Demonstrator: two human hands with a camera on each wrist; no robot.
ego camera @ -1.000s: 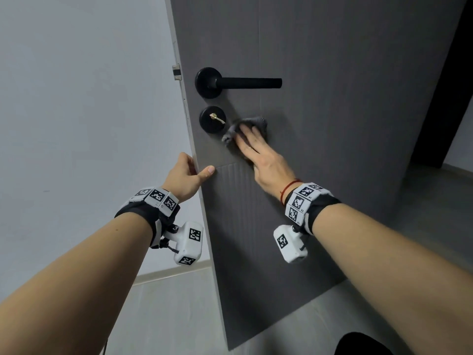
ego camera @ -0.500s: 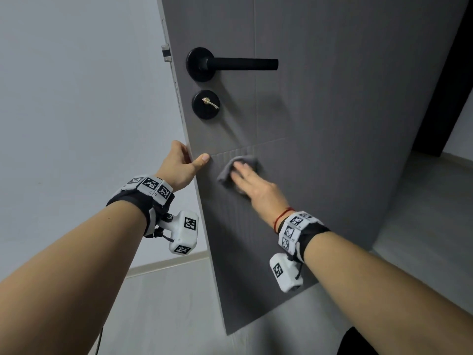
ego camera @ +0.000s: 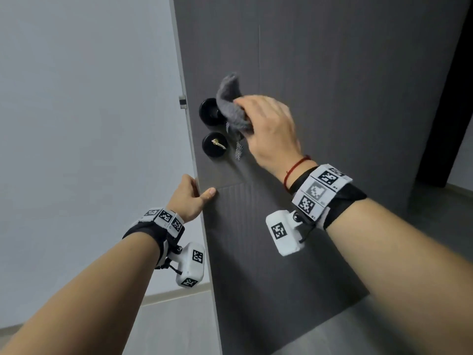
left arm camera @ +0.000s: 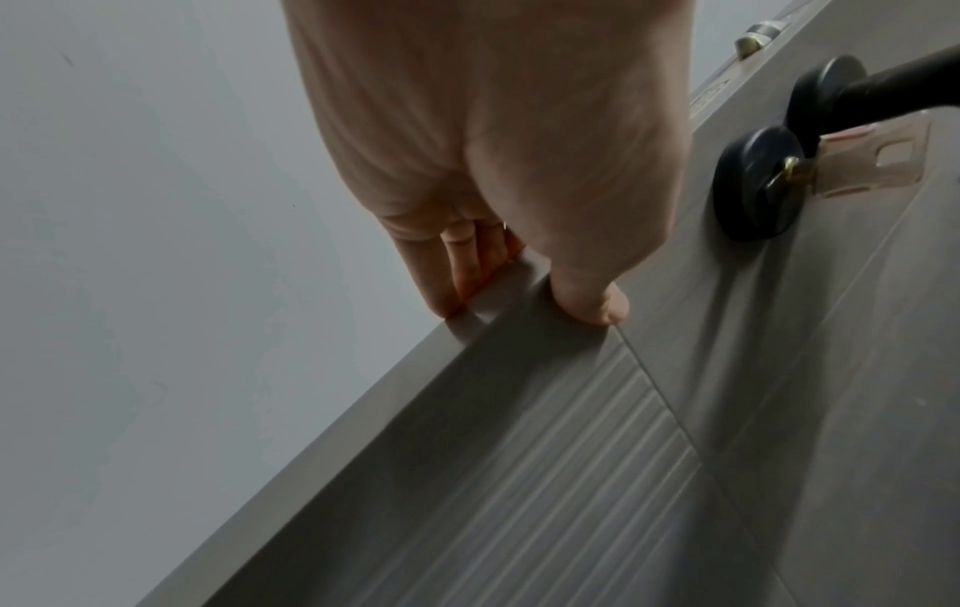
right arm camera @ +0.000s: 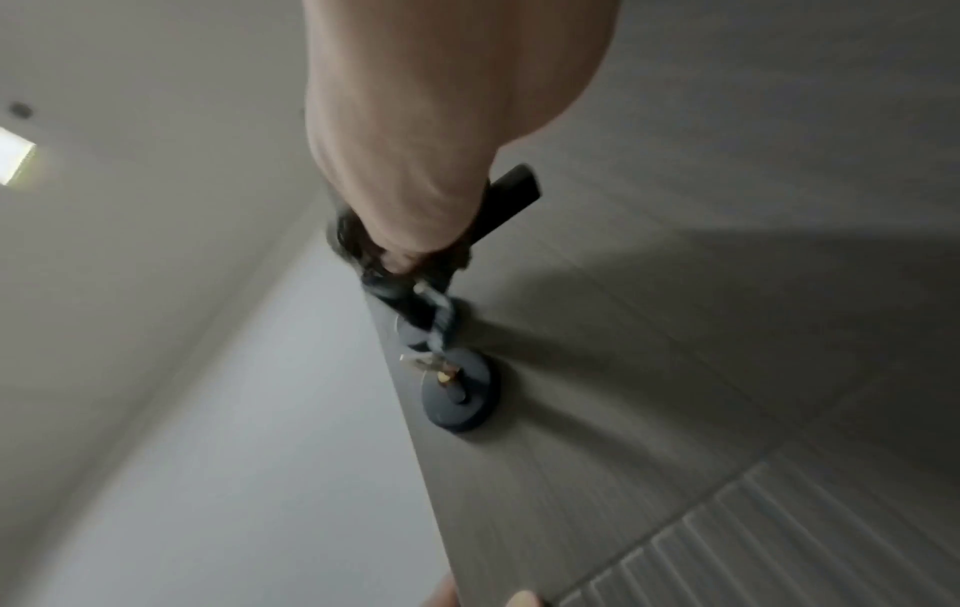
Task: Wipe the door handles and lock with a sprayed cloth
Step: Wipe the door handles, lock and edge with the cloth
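Right hand (ego camera: 271, 129) gripping grey cloth (ego camera: 231, 103) around black door handle (ego camera: 211, 112), just above lock (ego camera: 215, 147). Left hand (ego camera: 188, 198) pinching door edge (ego camera: 202, 226), steadying. Advice: keeping cloth wrapped fully, sliding along lever, avoiding snagging key (ego camera: 218, 143).

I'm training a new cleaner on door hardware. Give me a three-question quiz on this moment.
1. True or false: the right hand holds the cloth on the handle.
2. What does the left hand grip?
A. the lock
B. the door's edge
C. the cloth
3. Fill in: a brass key sits in the ___, below the handle.

Key: 1 true; 2 B, the door edge; 3 lock.
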